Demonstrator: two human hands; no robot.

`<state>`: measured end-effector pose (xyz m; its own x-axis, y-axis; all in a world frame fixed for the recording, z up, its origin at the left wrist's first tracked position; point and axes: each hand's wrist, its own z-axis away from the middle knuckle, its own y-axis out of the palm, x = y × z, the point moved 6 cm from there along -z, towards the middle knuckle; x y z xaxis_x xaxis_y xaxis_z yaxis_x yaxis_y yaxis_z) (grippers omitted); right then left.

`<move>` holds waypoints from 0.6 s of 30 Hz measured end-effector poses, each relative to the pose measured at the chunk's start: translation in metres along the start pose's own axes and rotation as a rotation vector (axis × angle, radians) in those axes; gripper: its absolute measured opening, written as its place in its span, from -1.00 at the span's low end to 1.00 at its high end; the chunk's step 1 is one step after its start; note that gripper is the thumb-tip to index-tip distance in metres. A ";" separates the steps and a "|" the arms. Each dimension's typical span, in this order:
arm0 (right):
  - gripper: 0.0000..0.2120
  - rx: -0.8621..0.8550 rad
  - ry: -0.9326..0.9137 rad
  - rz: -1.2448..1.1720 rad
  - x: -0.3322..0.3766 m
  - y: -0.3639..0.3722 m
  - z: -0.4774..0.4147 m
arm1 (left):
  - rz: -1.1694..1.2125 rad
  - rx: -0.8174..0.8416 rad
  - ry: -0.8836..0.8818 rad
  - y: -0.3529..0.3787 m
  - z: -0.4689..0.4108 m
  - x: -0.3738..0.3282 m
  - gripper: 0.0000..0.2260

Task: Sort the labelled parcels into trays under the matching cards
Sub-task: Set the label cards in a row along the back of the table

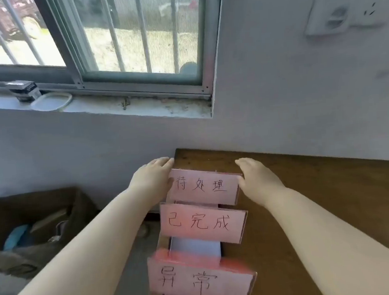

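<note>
Three pink trays stand in a row on the left end of a brown wooden table (329, 184), each fronted by a handwritten card. The far card (203, 188) reads 待处理, the middle card (203, 225) 已完成, the near card (198, 283) 异常. A white parcel (196, 246) lies in the tray between the middle and near cards. My left hand (151, 175) touches the far tray's left side with straight fingers. My right hand (255, 175) touches its right side, thumb at the card's edge.
A barred window and its sill (117, 106) are behind, with a small box (25, 91) and a white lid (52, 101) on the sill. A cardboard box (32, 218) of clutter sits on the floor to the left. A wall socket (349, 5) is at upper right.
</note>
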<state>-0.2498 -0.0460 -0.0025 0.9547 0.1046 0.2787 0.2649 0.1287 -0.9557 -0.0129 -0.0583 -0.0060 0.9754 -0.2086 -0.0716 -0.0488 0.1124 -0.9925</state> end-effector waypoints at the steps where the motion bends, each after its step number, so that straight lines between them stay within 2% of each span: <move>1: -0.53 0.021 0.024 0.023 -0.002 0.004 -0.006 | 0.004 0.007 0.009 0.002 -0.008 0.001 -0.49; 7: -0.65 0.199 0.077 0.107 -0.004 0.029 -0.028 | -0.058 0.128 0.039 0.028 -0.039 0.005 -0.69; 13: -0.75 0.170 0.054 0.080 -0.009 0.026 -0.029 | -0.021 0.167 0.064 0.026 -0.046 0.006 -0.68; 18: -0.73 0.073 0.052 0.013 -0.036 -0.014 -0.030 | 0.028 0.043 0.131 -0.008 -0.060 -0.018 -0.72</move>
<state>-0.2840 -0.0812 -0.0019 0.9642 0.0556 0.2591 0.2436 0.1991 -0.9492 -0.0433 -0.1142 -0.0025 0.9370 -0.3300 -0.1145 -0.0636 0.1612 -0.9849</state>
